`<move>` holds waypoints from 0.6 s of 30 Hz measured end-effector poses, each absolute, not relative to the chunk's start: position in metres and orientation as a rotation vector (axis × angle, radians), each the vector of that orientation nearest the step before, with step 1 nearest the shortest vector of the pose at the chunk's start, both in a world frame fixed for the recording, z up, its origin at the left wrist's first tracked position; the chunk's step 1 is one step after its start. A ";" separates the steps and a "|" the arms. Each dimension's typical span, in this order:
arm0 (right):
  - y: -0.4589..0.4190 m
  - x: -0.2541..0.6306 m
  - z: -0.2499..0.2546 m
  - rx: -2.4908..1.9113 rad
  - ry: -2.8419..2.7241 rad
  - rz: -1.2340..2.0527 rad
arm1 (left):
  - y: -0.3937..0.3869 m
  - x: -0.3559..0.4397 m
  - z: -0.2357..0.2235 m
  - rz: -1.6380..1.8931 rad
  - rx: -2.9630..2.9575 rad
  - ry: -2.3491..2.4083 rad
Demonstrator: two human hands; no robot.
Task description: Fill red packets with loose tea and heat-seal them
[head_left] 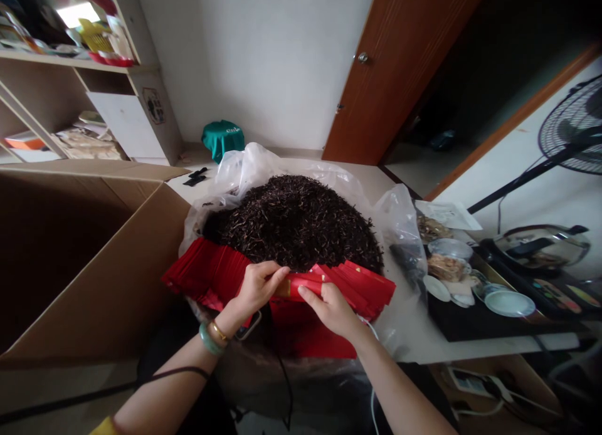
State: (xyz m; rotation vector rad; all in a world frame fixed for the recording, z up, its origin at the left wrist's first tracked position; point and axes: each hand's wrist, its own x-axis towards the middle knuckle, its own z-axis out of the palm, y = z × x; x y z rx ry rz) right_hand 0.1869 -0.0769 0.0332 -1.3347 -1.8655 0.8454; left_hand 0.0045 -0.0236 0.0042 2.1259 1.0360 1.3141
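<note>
My left hand (256, 289) pinches the left end of a small red packet (305, 279) with a gold patch. The fingers of my right hand (332, 306) are closed on its right end, thumb on top. Behind my hands rises a large heap of dark dried leaves, looking like tea (296, 219), on a clear plastic sheet (247, 165). To the left of my left hand lies a fanned stack of red packets (207, 269); another row of red packets (364, 288) lies to the right. Below my hands is a flat red surface (305, 331), whose kind I cannot make out.
An open cardboard box (117, 272) stands at the left. Glass bowls, cups (510, 302) and a kettle-like glass pot (540, 244) crowd a dark tray at the right. A standing fan (576, 128) is beyond them. A green covered object (223, 139) sits by the wall.
</note>
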 end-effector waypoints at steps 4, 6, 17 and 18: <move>-0.074 0.191 0.036 -1.352 -1.813 0.808 | -0.024 0.003 0.008 1.395 2.499 0.887; -0.072 0.192 0.036 -1.331 -1.800 0.809 | -0.023 0.004 0.007 1.321 2.687 0.831; -0.073 0.194 0.041 -1.279 -1.656 1.083 | -0.020 0.008 -0.006 1.105 2.665 0.823; -0.073 0.195 0.041 -1.279 -1.631 1.094 | -0.021 0.008 -0.006 1.122 2.659 0.825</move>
